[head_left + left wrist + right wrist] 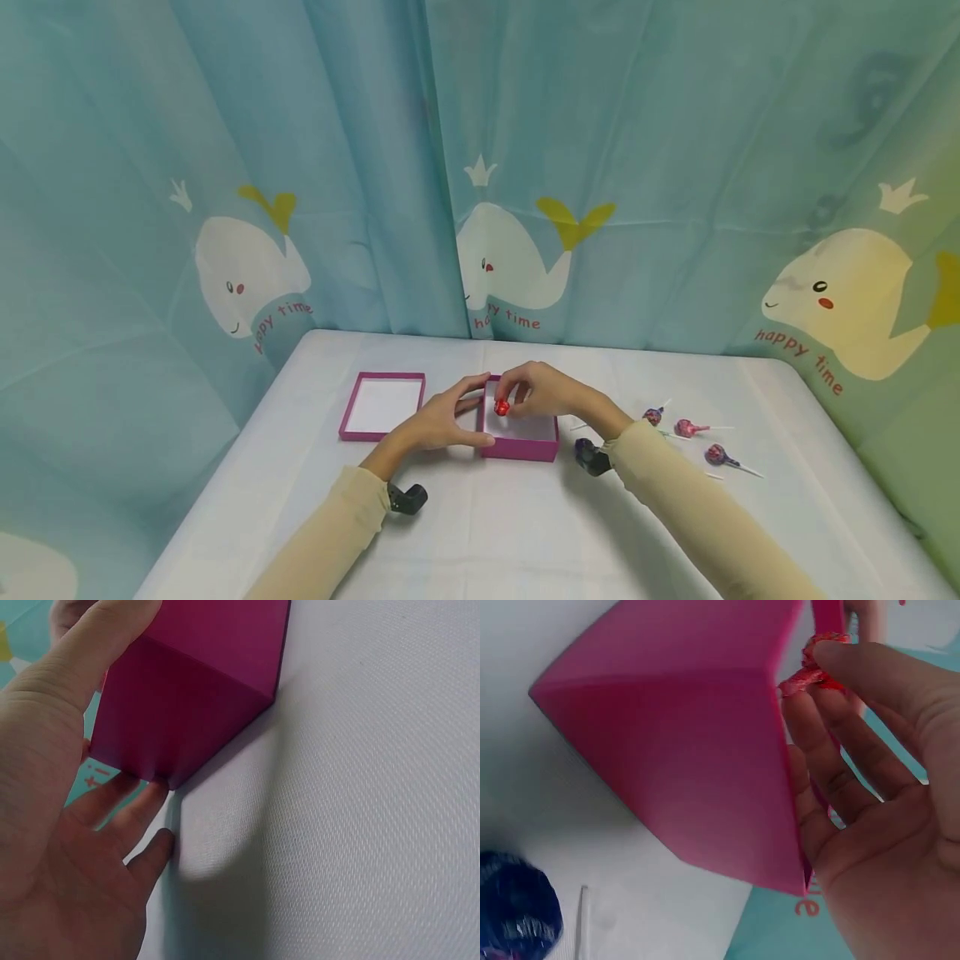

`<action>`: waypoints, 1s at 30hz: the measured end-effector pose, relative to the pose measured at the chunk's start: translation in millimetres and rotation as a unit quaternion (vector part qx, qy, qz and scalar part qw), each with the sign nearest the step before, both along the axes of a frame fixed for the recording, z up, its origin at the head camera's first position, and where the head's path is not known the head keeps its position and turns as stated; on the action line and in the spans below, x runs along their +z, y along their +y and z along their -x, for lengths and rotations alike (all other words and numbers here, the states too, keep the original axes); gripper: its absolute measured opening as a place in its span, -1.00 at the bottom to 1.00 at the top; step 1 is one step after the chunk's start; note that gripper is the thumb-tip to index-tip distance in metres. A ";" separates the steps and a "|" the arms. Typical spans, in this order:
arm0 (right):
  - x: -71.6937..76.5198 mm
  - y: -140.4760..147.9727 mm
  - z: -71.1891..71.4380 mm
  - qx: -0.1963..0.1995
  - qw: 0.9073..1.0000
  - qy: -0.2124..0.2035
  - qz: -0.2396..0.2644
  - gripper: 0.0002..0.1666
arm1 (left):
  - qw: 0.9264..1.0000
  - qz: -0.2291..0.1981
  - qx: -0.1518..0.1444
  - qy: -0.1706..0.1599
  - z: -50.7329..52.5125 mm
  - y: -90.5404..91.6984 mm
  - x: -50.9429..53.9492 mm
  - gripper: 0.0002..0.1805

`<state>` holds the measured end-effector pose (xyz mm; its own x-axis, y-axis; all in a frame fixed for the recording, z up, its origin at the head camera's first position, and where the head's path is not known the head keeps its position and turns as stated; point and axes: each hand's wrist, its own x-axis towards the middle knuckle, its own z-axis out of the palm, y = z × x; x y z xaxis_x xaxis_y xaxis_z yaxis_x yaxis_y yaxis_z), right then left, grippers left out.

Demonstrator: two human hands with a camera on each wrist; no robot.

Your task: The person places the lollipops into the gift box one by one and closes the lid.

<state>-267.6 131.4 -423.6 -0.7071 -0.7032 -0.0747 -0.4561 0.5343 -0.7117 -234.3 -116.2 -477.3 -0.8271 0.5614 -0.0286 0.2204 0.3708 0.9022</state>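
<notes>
A magenta box (520, 450) with a white inside stands uncovered on the white table. My left hand (438, 421) holds it at its left side, thumb at the front wall and fingers toward the back; in the left wrist view, fingertips touch the box's side (161, 712). Over the box's interior, my right hand (542, 390) pinches a red-wrapped lollipop (502, 407) between thumb and fingers. The right wrist view shows the crinkled red wrapper (821, 664) close to the box's rim; its stick is hidden.
Left of the box lies its magenta-edged lid (386, 407), white inside up. Several lollipops lie to the right, among them a pink one (685, 428) and a purple one (716, 455). A dark blue wrapped one (517, 907) is near the box. A whale-print curtain (360, 167) hangs behind the table.
</notes>
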 end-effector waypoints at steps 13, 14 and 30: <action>-6.0 -20.7 -6.2 0.035 0.997 -0.014 -0.069 -0.76 | 1.000 -0.002 -0.004 -0.001 -1.2 0.1 1.8 0.10; -6.9 -21.4 -6.1 0.035 0.997 -0.016 -0.071 -0.76 | 1.000 -0.002 -0.004 -0.001 -1.4 0.1 2.0 0.10; -11.7 -24.5 -6.4 0.029 0.996 -0.022 -0.084 -0.75 | 1.000 0.003 -0.001 -0.003 -1.5 0.0 2.2 0.09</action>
<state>-261.2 106.9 -435.3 -0.6586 -0.7182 -0.2246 -0.4602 0.6206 -0.6349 -232.8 -116.2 -475.0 -0.8254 0.5633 -0.0372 0.2155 0.3754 0.9015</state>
